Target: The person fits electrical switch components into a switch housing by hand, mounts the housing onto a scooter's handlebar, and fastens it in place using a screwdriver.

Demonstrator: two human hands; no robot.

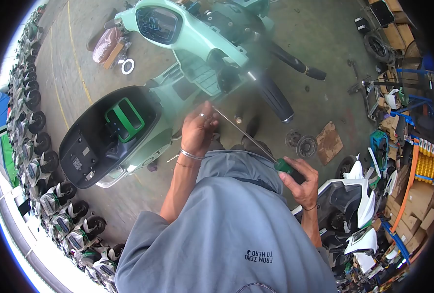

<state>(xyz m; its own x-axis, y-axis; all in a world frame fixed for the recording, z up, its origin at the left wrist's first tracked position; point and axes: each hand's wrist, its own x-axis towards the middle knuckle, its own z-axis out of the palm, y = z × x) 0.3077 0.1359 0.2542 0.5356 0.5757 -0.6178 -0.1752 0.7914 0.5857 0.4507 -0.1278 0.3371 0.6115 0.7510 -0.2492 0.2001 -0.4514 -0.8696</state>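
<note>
My right hand (302,183) is closed round the green and black handle of a long screwdriver (246,135). The thin metal shaft slants up and left to my left hand (200,128). There the fingertips are pinched together close beside the screwdriver's tip; whatever is between them is too small to make out. Just ahead stands a mint-green scooter (204,34) with its handlebar turned across the view. Its seat area is open, showing a black storage bin (92,154) with a green bracket (129,119) inside. A black handlebar grip (274,100) juts out above the screwdriver.
Wheel-like metal discs (306,146) and a brown cardboard piece (329,141) lie on the floor to the right. White scooter body parts (361,200) and boxes crowd the right side. Rows of scooters (51,200) line the left. A white ring (127,66) lies beyond the scooter.
</note>
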